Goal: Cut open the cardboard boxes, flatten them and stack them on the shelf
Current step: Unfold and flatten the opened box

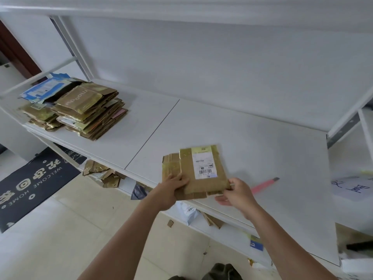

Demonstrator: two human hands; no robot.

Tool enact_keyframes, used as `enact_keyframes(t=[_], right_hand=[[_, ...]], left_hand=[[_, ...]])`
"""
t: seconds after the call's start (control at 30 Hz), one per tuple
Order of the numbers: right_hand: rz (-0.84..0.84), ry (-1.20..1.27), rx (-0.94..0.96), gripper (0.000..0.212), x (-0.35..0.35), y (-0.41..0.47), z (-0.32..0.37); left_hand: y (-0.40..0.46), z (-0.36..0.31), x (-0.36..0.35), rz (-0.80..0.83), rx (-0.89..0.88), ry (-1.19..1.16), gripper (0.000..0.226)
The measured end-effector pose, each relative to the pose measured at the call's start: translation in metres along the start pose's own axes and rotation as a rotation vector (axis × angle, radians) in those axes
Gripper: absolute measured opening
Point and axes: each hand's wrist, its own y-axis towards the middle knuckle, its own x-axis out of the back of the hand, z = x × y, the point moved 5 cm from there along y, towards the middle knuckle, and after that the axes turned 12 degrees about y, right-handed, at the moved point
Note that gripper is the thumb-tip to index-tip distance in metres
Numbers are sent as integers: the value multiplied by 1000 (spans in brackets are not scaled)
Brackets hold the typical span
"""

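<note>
A flattened brown cardboard box [193, 172] with a white shipping label lies flat at the front edge of the white shelf [262, 150]. My left hand [171, 188] grips its near left corner, thumb on top. My right hand [236, 194] pinches its near right corner. A pink utility knife [264, 183] lies on the shelf just right of my right hand. A stack of flattened boxes [84, 110], brown with gold tape and some blue ones, sits at the shelf's far left.
The shelf's white back wall and an upper shelf close in above. Cardboard scraps [107, 176] and a plastic mailer [187, 213] lie on the lower shelf. A dark welcome mat [34, 180] covers the floor at left. A printed paper sheet [351, 188] lies at right.
</note>
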Motion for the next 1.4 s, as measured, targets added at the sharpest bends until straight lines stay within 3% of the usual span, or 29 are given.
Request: enact_keyframes(t=[0.07,0.13,0.2,0.3,0.43,0.53,0.63,0.7,0.8,0.9,1.07,1.4], right_hand=[[-22,-296,-13,33,5,3,-3],[-125,-746,143,25,12,4,10],[-211,-918,340,25,6,6,23],[-57,-847,490,41,-25,21,34],[166,-964,401,59,-63,54,15],[163,-1212,266,61,-67,72,-15],[154,-1266,230,64,-70,81,-25],[135,-1264,227,65,-71,86,-27],[37,-1258,346,63,-72,86,-30],[-25,-1264,423,62,-72,85,-32],[-45,-1327,376,71,-67,91,-39],[-34,-1267,346,71,-68,93,-36]], left_hand=[[1,3,-20,120,42,132,82],[3,5,-34,177,65,225,83],[5,6,-42,171,72,262,83],[8,8,-45,150,82,264,82],[14,15,-46,109,80,248,77],[19,16,-40,-10,114,236,50],[31,17,-24,-256,174,280,16],[46,25,-27,-374,132,213,26],[62,38,-48,-331,96,137,55],[68,40,-67,-357,110,207,56],[69,38,-71,-415,132,221,58],[72,39,-45,-234,119,-75,66]])
